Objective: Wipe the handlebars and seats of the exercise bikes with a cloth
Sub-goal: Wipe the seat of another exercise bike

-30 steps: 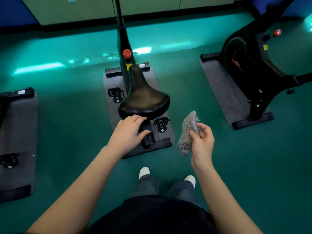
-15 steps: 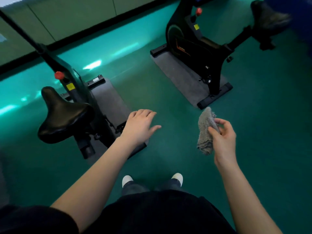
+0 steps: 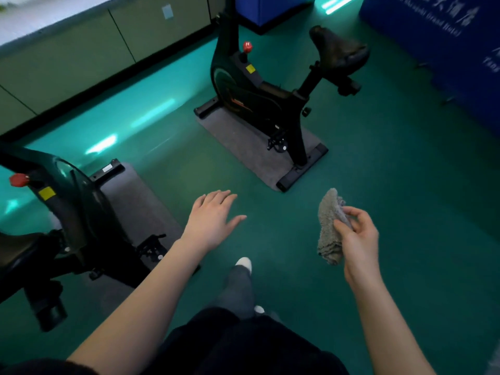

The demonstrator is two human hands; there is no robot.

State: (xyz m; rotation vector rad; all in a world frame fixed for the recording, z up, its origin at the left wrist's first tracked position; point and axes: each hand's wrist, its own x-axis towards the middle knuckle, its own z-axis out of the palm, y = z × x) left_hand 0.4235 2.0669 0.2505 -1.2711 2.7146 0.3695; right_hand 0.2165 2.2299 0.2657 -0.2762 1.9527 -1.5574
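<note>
One fluffy grey cloth (image 3: 330,226) pinched in right hand (image 3: 357,239), left hand (image 3: 209,220) flat.

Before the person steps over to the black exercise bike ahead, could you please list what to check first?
1. Grey fluffy cloth held: ok, the right hand pinches it.
2. Left hand free: ok, fingers straight, holding nothing.
3. Green floor toward the black bike: ok, bare.
4. Black padded saddle uncovered: ok.
5. Its handlebars: cannot tell, out of frame.
6. Saddle within reach: not ok, far from both hands.
</note>
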